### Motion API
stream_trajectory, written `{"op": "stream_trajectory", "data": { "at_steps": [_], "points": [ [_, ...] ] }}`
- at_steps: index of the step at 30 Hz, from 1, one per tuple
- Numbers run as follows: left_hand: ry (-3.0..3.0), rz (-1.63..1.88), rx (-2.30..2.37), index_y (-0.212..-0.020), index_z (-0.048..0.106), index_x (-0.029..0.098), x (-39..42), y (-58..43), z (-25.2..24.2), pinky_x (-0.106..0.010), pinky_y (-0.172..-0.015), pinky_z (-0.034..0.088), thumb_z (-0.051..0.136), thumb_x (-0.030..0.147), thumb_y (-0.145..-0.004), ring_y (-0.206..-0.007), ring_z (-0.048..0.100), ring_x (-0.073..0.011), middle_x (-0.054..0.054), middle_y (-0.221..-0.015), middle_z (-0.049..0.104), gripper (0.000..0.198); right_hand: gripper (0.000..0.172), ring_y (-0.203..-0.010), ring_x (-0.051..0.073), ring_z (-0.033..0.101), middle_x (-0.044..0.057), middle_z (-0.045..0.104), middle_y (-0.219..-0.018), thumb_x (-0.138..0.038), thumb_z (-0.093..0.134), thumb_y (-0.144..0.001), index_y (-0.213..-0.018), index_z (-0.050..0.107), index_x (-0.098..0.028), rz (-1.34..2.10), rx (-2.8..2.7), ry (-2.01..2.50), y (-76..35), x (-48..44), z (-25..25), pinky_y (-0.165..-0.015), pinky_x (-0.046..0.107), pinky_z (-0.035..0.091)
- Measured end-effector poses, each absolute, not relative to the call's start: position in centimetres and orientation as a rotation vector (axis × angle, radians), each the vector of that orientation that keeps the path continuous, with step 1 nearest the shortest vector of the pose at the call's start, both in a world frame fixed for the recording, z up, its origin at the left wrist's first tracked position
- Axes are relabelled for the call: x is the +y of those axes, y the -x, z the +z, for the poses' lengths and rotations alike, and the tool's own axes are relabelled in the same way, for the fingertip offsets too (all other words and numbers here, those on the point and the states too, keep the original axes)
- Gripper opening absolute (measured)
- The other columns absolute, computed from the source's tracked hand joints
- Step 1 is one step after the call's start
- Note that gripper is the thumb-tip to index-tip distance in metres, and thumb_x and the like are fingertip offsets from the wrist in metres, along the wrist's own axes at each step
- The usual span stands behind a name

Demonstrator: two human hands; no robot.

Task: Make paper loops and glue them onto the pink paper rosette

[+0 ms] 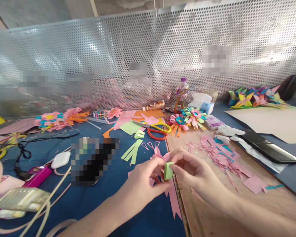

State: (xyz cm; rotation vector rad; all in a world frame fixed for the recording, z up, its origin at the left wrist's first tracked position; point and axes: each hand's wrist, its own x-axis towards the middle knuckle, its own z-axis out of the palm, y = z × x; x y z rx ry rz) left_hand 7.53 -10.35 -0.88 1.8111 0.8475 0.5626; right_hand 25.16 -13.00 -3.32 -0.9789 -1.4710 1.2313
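Note:
A short light-green paper strip (pixel 168 171), bent into a loop, is between my two hands. My right hand (pixel 193 168) pinches its upper edge between thumb and fingers. Curled around its lower left side, my left hand (pixel 146 176) has its fingertips partly hidden behind the strip. Just beneath both hands lies a pink paper piece with notched ribbon tails (pixel 174 202), mostly covered by them. Beyond the hands are pink paper loops (pixel 150 144), green paper strips (pixel 132 151) and scissors with red and yellow handles (pixel 159 131).
Pink paper scraps (pixel 219 158) cover the brown board (pixel 207 210) on the right. Finished paper flowers (pixel 193 118), a drink bottle (pixel 182 95) and tissues (pixel 202 102) stand behind. A phone (pixel 268 146) lies right; cables and a white earphone case (pixel 61 160) lie left. Perforated metal panel (pixel 162 49) rises behind.

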Motion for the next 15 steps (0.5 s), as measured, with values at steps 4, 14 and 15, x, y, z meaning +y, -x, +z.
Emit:
{"op": "stream_trajectory", "data": {
  "at_steps": [4,14,15],
  "points": [
    [-1.832,0.531,0.868,-0.092,0.057,0.018,-10.19,-7.43,-0.86,-0.022,-0.067,0.049,0.061,0.018,-0.079,-0.073,0.061,-0.0113,0.0,-0.085,0.064,0.014,0.013,-0.091,0.017,0.055,0.003,0.054,-0.095,-0.033,0.053,-0.089,-0.085,0.052,-0.02,1.227,-1.479,0.971,-25.2,-12.95,-3.6,-0.081,0.033,0.046],
    [-1.992,0.554,0.887,-0.096,0.056,0.018,-9.94,-7.06,-1.58,-0.022,-0.069,0.051,0.068,0.022,-0.075,-0.072,0.062,-0.0112,0.0,-0.086,0.064,0.024,0.012,-0.084,0.015,0.055,0.001,0.054,-0.091,-0.032,0.055,-0.087,-0.083,0.053,-0.021,1.297,-1.4,0.951,-25.12,-12.96,-3.51,-0.077,0.031,0.045],
    [-2.004,0.555,0.885,-0.094,0.056,0.018,-9.91,-7.03,-1.67,-0.022,-0.068,0.05,0.067,0.024,-0.076,-0.071,0.062,-0.0114,0.0,-0.085,0.065,0.023,0.012,-0.084,0.015,0.056,0.001,0.053,-0.091,-0.032,0.055,-0.087,-0.084,0.053,-0.021,1.304,-1.399,0.945,-25.13,-12.99,-3.54,-0.076,0.031,0.045]
  ]
}}
